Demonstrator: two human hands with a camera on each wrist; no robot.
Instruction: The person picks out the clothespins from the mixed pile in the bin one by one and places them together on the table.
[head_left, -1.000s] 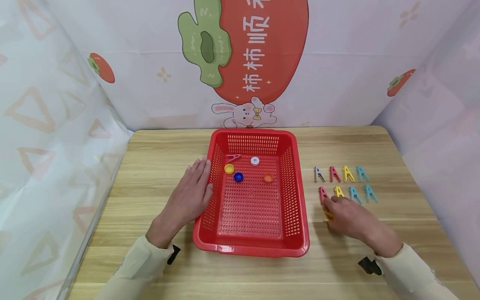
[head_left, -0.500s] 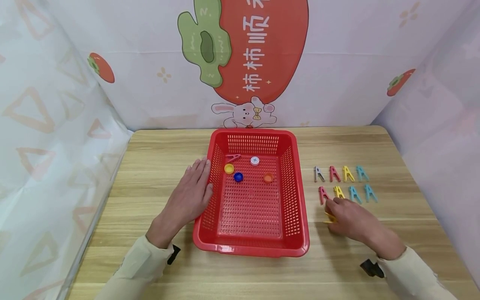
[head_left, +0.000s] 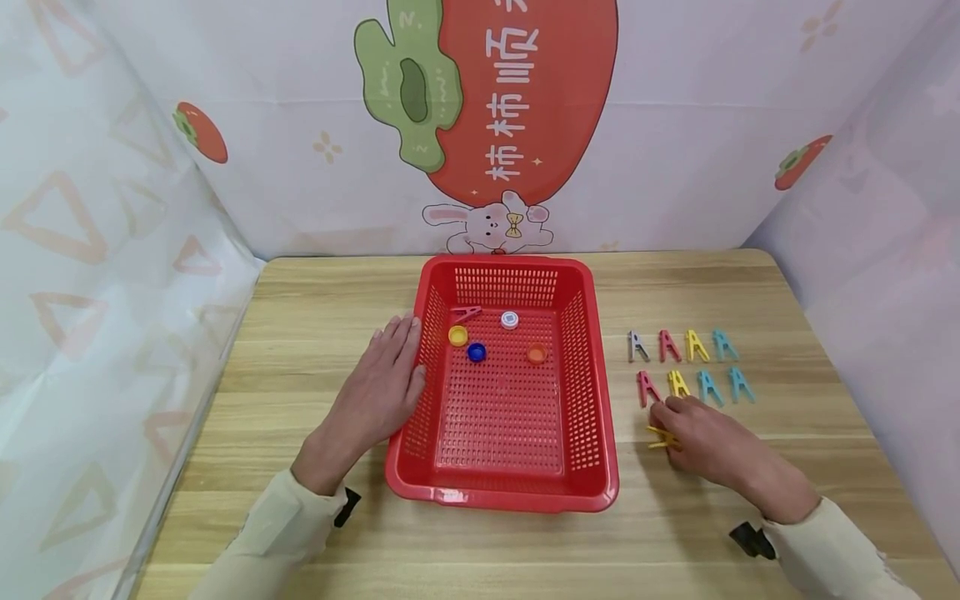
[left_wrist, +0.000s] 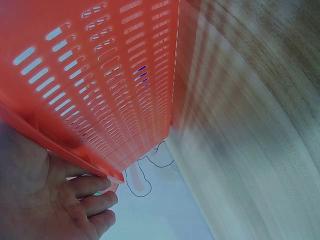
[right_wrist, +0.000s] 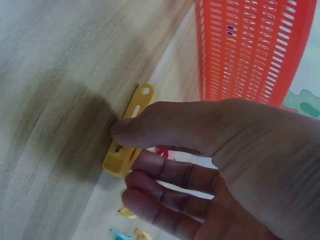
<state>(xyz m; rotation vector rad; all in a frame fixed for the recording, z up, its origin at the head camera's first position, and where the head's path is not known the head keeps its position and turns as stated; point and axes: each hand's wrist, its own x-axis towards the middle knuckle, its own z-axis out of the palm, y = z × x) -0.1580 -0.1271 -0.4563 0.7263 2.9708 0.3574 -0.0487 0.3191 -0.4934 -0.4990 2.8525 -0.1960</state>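
Note:
My right hand (head_left: 712, 446) pinches a yellow clothespin (right_wrist: 118, 162) between thumb and fingers, low over the wooden table to the right of the red basket (head_left: 517, 502). In the head view only the prongs of that clothespin stick out past the fingertips. Just beyond them lie a pink clothespin (head_left: 647, 387) and another yellow clothespin (head_left: 678, 383). My left hand (head_left: 378, 383) rests on the basket's left rim, fingers fairly straight along it. From the left wrist view, its fingers lie along the rim, outside the slotted wall (left_wrist: 115, 85).
Two rows of clothespins lie on the right, with a grey one (head_left: 637, 344) at the far row's left end and blue ones (head_left: 741, 383) at the right. Inside the basket are a pink clothespin (head_left: 467, 314) and several bottle caps, including a blue cap (head_left: 476, 352).
My right hand has shifted slightly to the right with the yellow clothespin, away from the basket. My left hand has stayed on the rim.

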